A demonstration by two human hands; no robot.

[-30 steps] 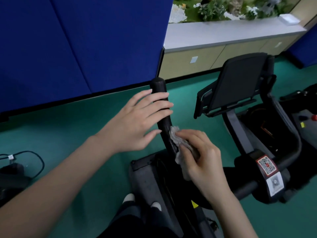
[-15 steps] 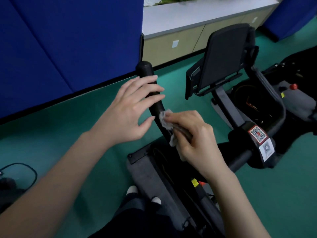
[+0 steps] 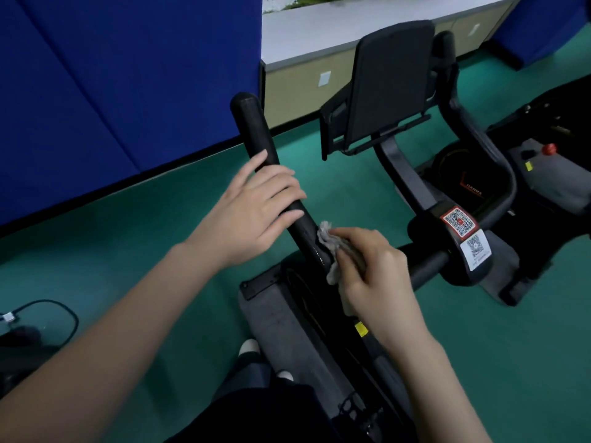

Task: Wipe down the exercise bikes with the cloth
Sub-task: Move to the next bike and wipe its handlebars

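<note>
Left hand point(image 3: 249, 215) now rests straight-fingered on the handlebar point(image 3: 256, 132), steadying it; just below, right hand point(image 3: 374, 276) pinches the cloth point(image 3: 326, 239), wiping.

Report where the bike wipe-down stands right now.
Done: nothing shows as plainly finished; no surface tells wiped from unwiped. In hand: the right hand pinches the cloth against the lower part of the black handlebar grip, while the left hand lies across it higher up, fingers straight. Left: probably the grip's upper end, the screen holder and the neighbouring bike.
</note>
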